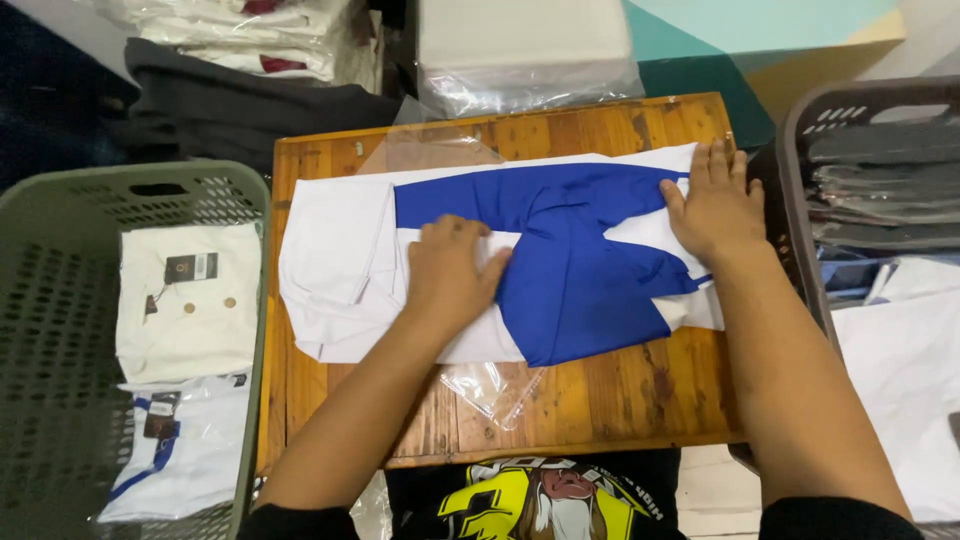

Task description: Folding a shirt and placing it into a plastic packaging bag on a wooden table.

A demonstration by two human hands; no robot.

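A white and blue garment [560, 250] lies flat on the wooden worktop [600, 390], spread across most of its width. The blue panels occupy the middle and right part of the garment; the white fabric is folded over at the left end.

The left hand [450, 270] rests palm down on the garment near its centre, across the boundary between white and blue fabric. Its grip is apart: the fingers are extended and pressed flat, clamped on nothing. The right hand [712, 205] rests palm down on the right end of the garment, near the worktop's right edge. Its grip is likewise apart, with the fingers straight, close together and pointing away from the person.

A clear plastic bag [495, 390] lies partly under the near edge of the garment and protrudes toward the person. A second sheet of clear plastic [430, 150] shows at the far edge of the worktop, partly under the garment.

A green perforated basket [60, 330] stands just beside the worktop on the left. It contains folded white garments [185, 310] with tags. A dark basket [800, 130] stands on the right, touching or nearly touching the worktop, and holds stacked dark bagged items [880, 180]. Beyond the worktop lies a stack of pale bagged goods [525, 50].
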